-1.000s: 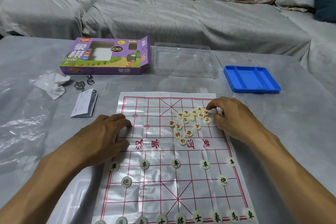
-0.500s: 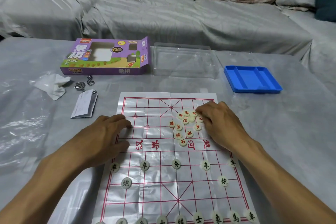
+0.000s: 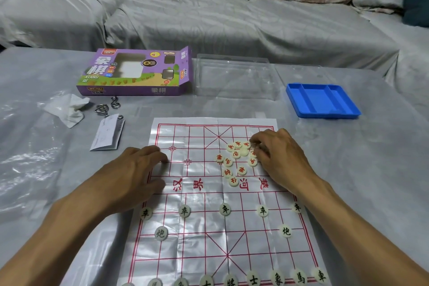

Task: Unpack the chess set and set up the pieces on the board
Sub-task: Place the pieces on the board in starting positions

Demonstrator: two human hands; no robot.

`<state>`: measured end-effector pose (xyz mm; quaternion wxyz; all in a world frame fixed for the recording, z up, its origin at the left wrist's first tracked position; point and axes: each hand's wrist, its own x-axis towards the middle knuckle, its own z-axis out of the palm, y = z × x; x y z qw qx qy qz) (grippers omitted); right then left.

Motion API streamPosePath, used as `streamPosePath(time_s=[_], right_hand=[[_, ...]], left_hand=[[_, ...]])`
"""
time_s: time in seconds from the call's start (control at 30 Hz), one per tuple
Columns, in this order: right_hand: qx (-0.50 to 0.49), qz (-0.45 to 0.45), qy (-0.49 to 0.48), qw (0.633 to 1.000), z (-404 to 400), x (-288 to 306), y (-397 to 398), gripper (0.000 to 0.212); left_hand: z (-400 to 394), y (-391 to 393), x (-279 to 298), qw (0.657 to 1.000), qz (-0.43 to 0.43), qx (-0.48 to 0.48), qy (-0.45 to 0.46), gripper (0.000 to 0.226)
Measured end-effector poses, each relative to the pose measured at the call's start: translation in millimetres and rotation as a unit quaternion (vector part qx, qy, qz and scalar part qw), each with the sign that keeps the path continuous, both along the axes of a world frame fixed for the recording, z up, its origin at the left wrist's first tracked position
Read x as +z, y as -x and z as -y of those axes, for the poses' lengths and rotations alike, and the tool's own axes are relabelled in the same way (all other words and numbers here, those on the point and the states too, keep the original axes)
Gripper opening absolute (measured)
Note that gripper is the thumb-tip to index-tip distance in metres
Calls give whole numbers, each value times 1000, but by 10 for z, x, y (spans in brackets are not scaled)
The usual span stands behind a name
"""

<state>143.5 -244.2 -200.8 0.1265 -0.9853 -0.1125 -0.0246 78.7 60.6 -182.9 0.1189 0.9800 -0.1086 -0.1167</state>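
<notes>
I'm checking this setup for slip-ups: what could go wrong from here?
1. The right hand is digging into the bunched red pieces; a careless sweep could scatter them.
2. The paper board is creased; if the left hand resting on its edge drags it, the placed black pieces could shift.

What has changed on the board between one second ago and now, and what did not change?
The right hand moved from the far right edge of the heap of red pieces a little toward the person and onto the heap, and its fingertips now touch pieces there. Whether it holds one cannot be told. The left hand stayed resting on the left edge of the board. The black pieces stayed in their rows.
</notes>
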Motion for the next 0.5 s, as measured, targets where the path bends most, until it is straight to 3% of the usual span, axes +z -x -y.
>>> streamPosePath(time_s=[0.5], right_hand=[[10, -11, 43, 999, 105, 6, -27, 33]], left_hand=[[20, 10, 53, 1000, -16, 0, -2, 58]])
